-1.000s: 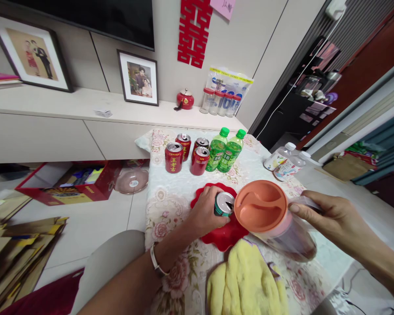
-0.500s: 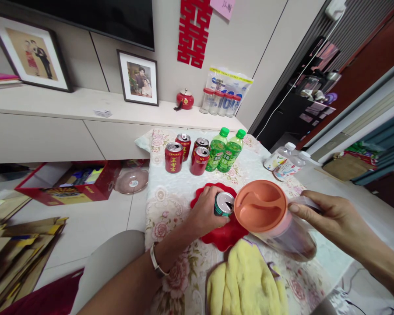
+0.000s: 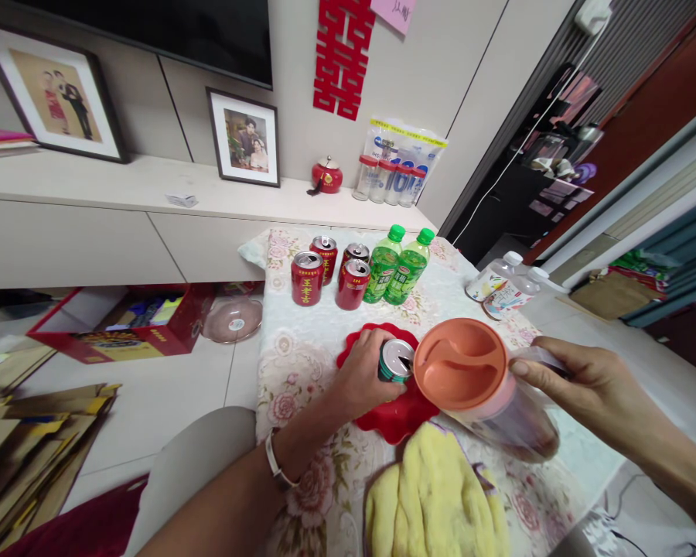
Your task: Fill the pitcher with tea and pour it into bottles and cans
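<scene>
My left hand (image 3: 366,365) is wrapped round a green drink can (image 3: 397,360) whose top is opened, over a red scalloped plate (image 3: 386,422). In my right hand (image 3: 580,379) is the handle of a clear pitcher (image 3: 516,425) with an orange lid (image 3: 461,363). The pitcher leans over to the left, its lid against or very close to the can's rim; dark liquid shows low in its body. Whether liquid passes between them I cannot tell. A yellow towel (image 3: 435,495) lies in front of the plate.
Behind the plate stand several red cans (image 3: 306,280), two green-capped bottles (image 3: 406,271) and, farther right, two clear bottles (image 3: 507,290). A flowered cloth (image 3: 301,348) covers the table. Left on the floor are a red box (image 3: 121,325) and flattened cardboard (image 3: 40,456).
</scene>
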Available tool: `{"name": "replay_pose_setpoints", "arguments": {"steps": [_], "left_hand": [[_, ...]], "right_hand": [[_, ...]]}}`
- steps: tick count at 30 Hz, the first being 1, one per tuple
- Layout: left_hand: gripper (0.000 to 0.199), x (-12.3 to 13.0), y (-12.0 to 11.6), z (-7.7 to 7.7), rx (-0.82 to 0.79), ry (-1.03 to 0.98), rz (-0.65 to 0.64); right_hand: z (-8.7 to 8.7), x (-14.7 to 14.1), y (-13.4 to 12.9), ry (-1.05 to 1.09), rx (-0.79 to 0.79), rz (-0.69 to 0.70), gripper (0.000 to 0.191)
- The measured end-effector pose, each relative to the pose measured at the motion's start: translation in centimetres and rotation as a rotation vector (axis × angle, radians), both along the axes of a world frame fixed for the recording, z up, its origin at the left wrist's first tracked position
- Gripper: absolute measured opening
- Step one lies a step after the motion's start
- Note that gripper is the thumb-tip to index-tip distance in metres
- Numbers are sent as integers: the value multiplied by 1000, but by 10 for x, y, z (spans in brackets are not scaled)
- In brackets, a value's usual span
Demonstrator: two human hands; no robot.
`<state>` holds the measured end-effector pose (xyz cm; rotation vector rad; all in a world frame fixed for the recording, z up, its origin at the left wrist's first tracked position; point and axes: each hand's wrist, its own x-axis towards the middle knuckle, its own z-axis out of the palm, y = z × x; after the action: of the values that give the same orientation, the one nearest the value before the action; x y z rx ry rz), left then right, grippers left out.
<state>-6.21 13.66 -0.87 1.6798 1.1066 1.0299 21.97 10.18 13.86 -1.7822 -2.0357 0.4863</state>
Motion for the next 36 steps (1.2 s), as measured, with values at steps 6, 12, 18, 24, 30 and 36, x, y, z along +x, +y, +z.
{"name": "replay_pose_setpoints", "arguments": {"steps": [6,12,18,24,30,36], "left_hand": [[52,0,0,0,1,10,-6],[53,1,1,-1,0,10,-11],[53,0,1,-1,-2,13,-1],[53,0,1,-1,20,16,-3],[54,0,0,-1,24,23,0],[54,1,0,-1,11,27,1]], "right_hand": [[0,1,-1,3,2,13,71],[1,-3,0,-1,-10,8,74],[2,-2,-1,-2,3,12,74],[3,-4,0,0,4,20,72],[2,-3,-1,10,11,22,72],[3,-3,-1,7,15,35,70]]}}
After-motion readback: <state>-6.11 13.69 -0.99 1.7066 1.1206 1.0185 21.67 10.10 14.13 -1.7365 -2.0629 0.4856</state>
